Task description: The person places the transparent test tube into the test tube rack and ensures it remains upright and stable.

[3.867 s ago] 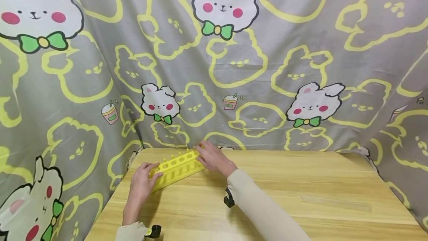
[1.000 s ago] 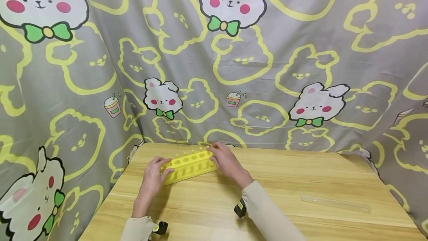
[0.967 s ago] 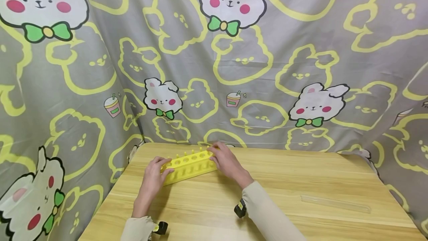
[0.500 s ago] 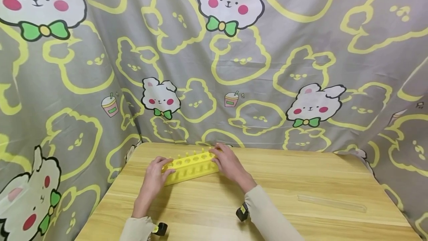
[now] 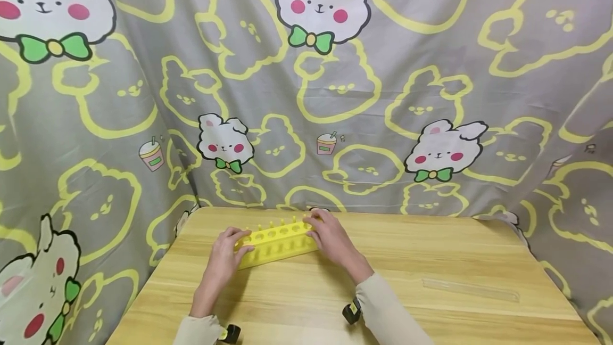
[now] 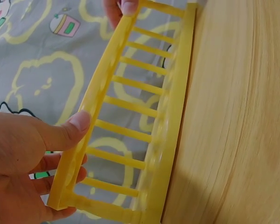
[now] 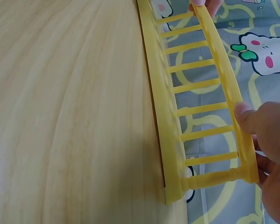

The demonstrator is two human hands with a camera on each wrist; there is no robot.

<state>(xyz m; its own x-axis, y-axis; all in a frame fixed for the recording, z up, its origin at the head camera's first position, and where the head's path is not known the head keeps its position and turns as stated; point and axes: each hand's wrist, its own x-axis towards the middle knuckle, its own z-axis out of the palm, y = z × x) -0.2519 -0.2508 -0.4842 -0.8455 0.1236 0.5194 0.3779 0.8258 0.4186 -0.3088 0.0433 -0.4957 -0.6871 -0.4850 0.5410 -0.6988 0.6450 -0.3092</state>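
Note:
A yellow plastic test tube rack [image 5: 278,241], with a row of round holes on top and pegs along its back, stands upright near the back left of the table. My left hand [image 5: 224,257] grips the left end of its top bar, thumb on the near side and fingers behind. At the other end my right hand [image 5: 332,238] holds the same bar in the same way. In the left wrist view the left thumb [image 6: 77,125] presses on the rack's upper bar. A clear tube [image 5: 470,289], likely a test tube, lies on the table at the right, apart from both hands.
The wooden table [image 5: 306,302] has its back edge close behind the rack. A grey curtain [image 5: 354,121] with rabbit prints hangs behind the table and along its sides.
Both hands have carried or slid the rack to the right from its place at the far left, turning it slightly. The grips look the same. The clear tube stays put; the camera view shifts slightly.

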